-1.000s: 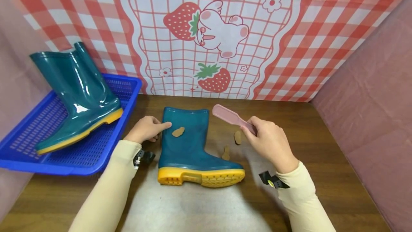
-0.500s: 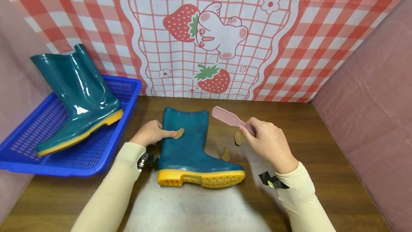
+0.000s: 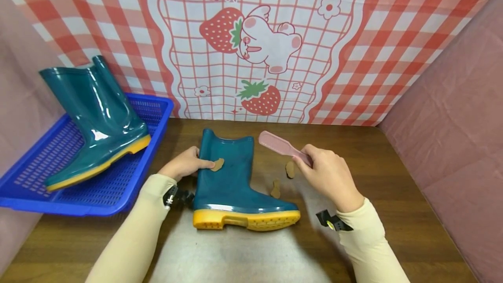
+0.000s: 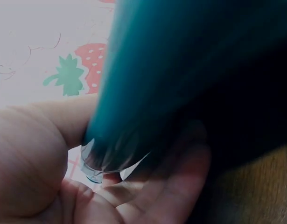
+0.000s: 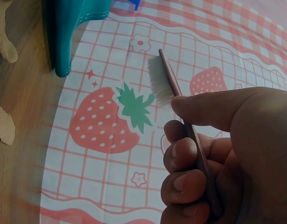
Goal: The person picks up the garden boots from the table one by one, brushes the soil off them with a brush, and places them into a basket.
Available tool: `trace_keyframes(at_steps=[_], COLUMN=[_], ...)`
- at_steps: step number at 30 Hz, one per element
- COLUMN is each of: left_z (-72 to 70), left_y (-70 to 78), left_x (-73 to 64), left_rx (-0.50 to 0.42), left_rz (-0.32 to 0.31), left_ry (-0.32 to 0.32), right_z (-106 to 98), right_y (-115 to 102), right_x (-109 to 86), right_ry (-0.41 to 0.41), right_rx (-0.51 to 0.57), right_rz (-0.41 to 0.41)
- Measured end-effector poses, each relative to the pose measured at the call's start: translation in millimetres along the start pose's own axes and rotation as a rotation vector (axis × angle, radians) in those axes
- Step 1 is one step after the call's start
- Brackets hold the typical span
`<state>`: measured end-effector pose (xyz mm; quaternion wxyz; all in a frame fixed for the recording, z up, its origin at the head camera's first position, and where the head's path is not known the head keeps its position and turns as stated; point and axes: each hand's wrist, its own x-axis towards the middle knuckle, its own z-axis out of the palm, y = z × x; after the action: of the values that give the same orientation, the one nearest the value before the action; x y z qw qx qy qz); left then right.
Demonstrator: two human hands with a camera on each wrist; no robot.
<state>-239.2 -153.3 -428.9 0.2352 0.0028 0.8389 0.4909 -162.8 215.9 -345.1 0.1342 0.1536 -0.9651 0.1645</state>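
A teal rain boot (image 3: 225,178) with a yellow sole lies on its side on the table, a brown mud-like patch (image 3: 218,165) on its shaft. My left hand (image 3: 187,163) grips the shaft's left side. Its thumb lies on top at the patch, and in the left wrist view the fingers (image 4: 180,182) reach under the shaft (image 4: 148,84). To the right, my right hand (image 3: 330,174) holds a pink brush (image 3: 280,144) by its handle, above the table. Its white bristles (image 5: 158,81) show in the right wrist view.
A second teal rain boot (image 3: 98,112) leans in a blue plastic basket (image 3: 122,206) at the left. Two brown pieces (image 3: 290,169) lie on the wooden table (image 3: 369,178) right of the boot. A strawberry-print cloth (image 3: 259,69) hangs at the back.
My left hand has moved right from the boot's edge; its thumb now lies at the brown patch. The shaft's top left edge has risen slightly. My right hand with the brush has barely moved.
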Motion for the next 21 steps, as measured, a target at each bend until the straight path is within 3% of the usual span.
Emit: trace_keyframes(at_steps=[6,13,21], left_z=[2.3,3.2,2.1], left_y=[-1.5,1.0,13.5], left_x=[1.6,1.2,-3.6], left_rx=[-0.037,-0.168,-0.254], left_rz=[0.009,0.061,0.131], left_ry=[0.013,-0.018,0.038], right_z=[-0.2,-0.6,-1.5], right_y=[0.1,0.8,1.9], right_x=[-0.1,-0.3,0.1], right_ry=[-0.002,0.002,-0.005], right_rx=[-0.002,-0.001,0.0], right_rz=[0.002,0.0,-0.001])
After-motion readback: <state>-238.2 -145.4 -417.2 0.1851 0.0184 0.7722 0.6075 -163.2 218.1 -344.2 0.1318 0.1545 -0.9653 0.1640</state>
